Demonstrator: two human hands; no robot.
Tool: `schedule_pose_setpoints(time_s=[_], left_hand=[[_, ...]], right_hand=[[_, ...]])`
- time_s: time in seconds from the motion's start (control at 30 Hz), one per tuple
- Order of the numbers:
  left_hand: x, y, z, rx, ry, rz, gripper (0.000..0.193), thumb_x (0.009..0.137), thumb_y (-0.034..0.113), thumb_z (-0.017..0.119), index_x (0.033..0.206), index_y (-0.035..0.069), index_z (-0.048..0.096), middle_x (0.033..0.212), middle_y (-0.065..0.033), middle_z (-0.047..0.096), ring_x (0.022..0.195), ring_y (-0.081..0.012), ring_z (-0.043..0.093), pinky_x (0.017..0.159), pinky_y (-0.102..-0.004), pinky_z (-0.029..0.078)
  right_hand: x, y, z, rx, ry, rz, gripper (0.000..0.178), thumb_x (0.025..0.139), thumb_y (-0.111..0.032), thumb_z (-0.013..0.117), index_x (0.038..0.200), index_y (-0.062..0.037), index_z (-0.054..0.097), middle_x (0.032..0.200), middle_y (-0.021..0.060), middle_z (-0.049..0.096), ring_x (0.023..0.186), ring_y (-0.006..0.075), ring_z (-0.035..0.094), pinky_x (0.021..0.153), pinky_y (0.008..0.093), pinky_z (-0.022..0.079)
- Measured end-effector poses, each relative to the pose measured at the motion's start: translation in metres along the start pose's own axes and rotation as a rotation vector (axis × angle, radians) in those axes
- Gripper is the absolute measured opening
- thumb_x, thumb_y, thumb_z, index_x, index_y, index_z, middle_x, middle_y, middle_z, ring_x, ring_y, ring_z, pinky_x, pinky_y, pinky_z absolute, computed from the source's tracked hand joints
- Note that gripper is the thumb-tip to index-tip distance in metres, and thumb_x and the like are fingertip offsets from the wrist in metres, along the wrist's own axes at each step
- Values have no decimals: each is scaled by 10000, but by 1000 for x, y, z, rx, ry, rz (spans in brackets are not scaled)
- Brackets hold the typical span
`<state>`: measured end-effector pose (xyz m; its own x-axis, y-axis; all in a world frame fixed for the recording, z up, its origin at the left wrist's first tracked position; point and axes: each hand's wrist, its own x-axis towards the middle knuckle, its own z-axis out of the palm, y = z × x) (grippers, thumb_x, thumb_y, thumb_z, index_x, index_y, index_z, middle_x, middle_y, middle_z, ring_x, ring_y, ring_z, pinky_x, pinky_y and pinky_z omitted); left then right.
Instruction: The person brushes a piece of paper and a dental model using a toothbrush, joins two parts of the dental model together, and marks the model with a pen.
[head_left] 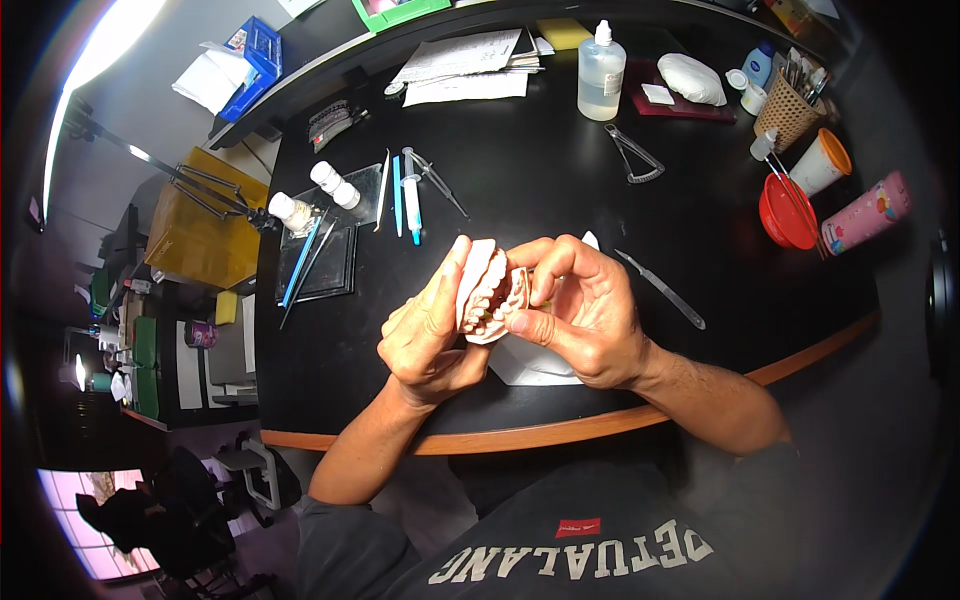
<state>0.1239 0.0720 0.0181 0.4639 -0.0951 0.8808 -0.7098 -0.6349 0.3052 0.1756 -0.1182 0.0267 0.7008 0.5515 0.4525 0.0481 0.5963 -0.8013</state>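
I see the plaster dental cast [476, 292] raised over the near part of the black tabletop [530, 190], a dark gap showing between its two rows of teeth. At the cast's left, the left hand [425, 335] is curled round its outer side, gripping it; at its right, the right hand [595, 315] is half curled, thumb and fingers pinching the smaller half. I can't tell whether the two halves touch. Below the cast I make out a white sheet [535, 367]; to its right lies a slim metal knife [662, 290]. Beyond the cast to the left I have a syringe [411, 195]; beyond it to the right, a metal caliper [648, 168] and a clear squeeze bottle [600, 85]. A red bowl [785, 215] sits well to the cast's right.
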Motion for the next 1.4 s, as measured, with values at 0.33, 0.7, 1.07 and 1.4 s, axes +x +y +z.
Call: schedule_pose_setpoints(time_s=[0.33,0.7,1.07,1.4], left_hand=[[0,3,-1,1,-13,-38,700,735,0,871,1380,-140,638,1316,-348,701,1116,-380,782,906,-366,644],[-1,2,0,-136,-37,-142,692,770,21,871,1376,-188,610,1323,-337,702,1146,-373,768,955,-397,638],[3,8,3,-121,-38,-158,706,785,35,875,1391,-192,594,1324,-348,697,1145,-379,768,957,-389,633],[1,3,0,-99,-41,-197,671,800,83,888,1390,-122,641,1249,-271,758,1098,-339,792,907,-363,644]], right_hand=[[2,-2,0,5,-25,-1,330,914,94,797,1036,-25,515,1220,166,660,1169,190,681,1022,352,605],[1,-2,1,57,46,86,329,923,78,801,1031,-11,503,1157,150,666,1169,222,708,1017,366,645],[2,2,0,-5,90,52,303,934,40,815,1010,-21,527,1079,131,697,1084,199,734,958,328,651],[2,0,2,41,152,163,240,957,51,784,1001,-10,556,1090,122,692,1073,174,723,971,330,638]])
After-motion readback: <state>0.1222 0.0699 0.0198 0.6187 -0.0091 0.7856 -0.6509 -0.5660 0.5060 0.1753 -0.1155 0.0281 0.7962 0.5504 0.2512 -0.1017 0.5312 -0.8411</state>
